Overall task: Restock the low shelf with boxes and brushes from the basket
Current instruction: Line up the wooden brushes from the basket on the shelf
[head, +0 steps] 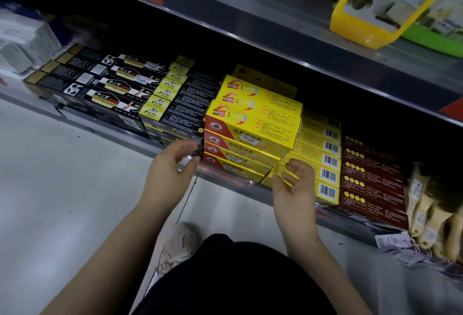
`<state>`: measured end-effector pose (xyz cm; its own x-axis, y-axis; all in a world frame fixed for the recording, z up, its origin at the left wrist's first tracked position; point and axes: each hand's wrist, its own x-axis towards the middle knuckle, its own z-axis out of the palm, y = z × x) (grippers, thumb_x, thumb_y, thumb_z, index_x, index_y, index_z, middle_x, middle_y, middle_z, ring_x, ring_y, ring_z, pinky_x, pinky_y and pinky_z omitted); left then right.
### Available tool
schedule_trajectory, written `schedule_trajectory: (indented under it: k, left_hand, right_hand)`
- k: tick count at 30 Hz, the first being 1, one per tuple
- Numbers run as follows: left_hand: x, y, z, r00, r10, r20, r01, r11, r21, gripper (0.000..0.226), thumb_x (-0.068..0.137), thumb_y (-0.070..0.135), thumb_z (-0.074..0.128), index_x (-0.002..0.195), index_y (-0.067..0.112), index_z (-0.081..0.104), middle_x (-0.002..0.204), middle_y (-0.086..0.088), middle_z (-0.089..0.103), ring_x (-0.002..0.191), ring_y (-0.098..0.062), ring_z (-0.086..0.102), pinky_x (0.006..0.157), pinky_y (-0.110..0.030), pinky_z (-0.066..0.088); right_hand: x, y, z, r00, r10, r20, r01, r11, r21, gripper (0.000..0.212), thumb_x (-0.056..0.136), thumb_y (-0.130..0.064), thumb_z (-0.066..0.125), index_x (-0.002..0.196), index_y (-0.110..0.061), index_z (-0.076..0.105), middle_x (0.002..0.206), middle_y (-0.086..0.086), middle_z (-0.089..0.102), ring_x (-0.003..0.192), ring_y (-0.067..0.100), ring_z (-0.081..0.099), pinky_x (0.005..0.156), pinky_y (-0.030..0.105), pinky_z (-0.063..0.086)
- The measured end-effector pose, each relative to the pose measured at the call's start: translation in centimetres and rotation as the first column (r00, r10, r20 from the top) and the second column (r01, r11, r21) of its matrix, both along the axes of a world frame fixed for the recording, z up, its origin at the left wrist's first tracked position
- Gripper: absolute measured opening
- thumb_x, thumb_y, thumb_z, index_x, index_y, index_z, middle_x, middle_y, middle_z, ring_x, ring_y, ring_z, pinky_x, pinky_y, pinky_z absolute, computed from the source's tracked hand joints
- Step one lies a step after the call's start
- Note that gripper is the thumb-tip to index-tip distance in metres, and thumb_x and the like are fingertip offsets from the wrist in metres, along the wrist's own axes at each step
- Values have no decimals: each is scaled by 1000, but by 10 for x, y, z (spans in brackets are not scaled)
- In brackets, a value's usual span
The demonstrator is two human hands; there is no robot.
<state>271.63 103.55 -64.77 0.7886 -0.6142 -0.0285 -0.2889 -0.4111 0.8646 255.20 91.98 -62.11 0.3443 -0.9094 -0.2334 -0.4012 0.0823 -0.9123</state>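
Yellow boxes (253, 127) stacked at the front middle of the low shelf (120, 134), black boxes (110, 89) to one side, brushes (426, 214) at the far end. They are probably light, stiff, smooth card, best taken across the narrow sides. Right hand (295, 184): fingers loosely spread at a lower box's corner, gripping nothing. Left hand (172, 164): fingers curved by the shelf edge, hold unclear.

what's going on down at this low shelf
A person crouches at the low shelf, both hands at the stack of yellow boxes. The left hand is at the stack's left edge, fingers curled near something small and blurred; whether it holds it is unclear. The right hand is loosely curled at the stack's lower right. Brushes sit far right. No basket is in view.
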Motion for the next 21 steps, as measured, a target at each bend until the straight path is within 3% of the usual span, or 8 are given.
schedule_trajectory:
  k: [3, 5, 7, 10, 13, 16, 21]
  left_hand:
    - [19, 7, 6, 994, 106, 1, -106, 990, -97, 21, 89, 12, 60, 104, 27, 61, 94, 26, 60, 92, 8, 57, 74, 0, 38]
    - [35, 11, 11, 986, 168, 21, -162, 973, -166, 23, 90, 11, 59, 107, 26, 59, 99, 23, 60, 95, 6, 56, 77, 0, 39]
    - [53, 12, 14, 983, 175, 48, -163, 968, -193, 33, 91, 11, 58, 121, 22, 52, 117, 16, 56, 109, 0, 52, 86, -3, 37]
    - [81, 9, 16, 997, 67, 29, -64, 995, -80, 63, 90, 15, 60, 145, 19, 29, 148, 6, 35, 135, -6, 29, 103, -13, 25]
    - [100, 7, 16, 996, -92, 17, 90, 990, 106, 86, 86, 15, 66, 151, 17, 11, 157, 1, 20, 142, -14, 20, 106, -23, 20]
    - [109, 5, 14, 985, -173, 24, 169, 977, 131, 87, 83, 9, 69, 151, 13, 14, 155, -1, 25, 141, -13, 24, 104, -16, 18]
    - [116, 5, 10, 982, -188, -5, 187, 974, 125, 75, 86, 0, 58, 148, 17, 20, 152, 0, 31, 137, -14, 30, 101, -20, 25]
  right_hand:
    - [-1, 12, 12, 997, -25, 67, 27, 999, -30, 25, 89, -4, 53, 89, -27, 46, 87, -9, 52, 63, -11, 50, 56, 3, 39]
    - [5, 23, 16, 995, 34, 96, -34, 999, 1, 18, 89, -5, 53, 86, -23, 52, 79, -9, 54, 63, -5, 49, 58, 5, 39]
    - [19, 34, 17, 981, 168, 96, -173, 983, 55, 13, 91, -10, 53, 86, -21, 58, 78, -12, 58, 66, -8, 51, 62, 3, 39]
    - [50, 43, 14, 919, 377, 115, -393, 894, 216, 15, 94, -17, 51, 98, -26, 63, 95, -19, 61, 84, -15, 53, 81, 6, 42]
    - [83, 48, 9, 854, 475, 213, -519, 758, 394, 29, 97, -17, 46, 121, -32, 54, 119, -16, 54, 106, -9, 50, 92, 18, 42]
    - [105, 52, 8, 845, 448, 292, -534, 690, 489, 44, 98, -13, 45, 140, -24, 39, 138, -3, 44, 116, 5, 46, 94, 21, 40]
    - [114, 50, 10, 827, 501, 254, -562, 719, 410, 48, 97, -12, 45, 142, -26, 35, 147, -4, 38, 126, 5, 40, 102, 26, 35]
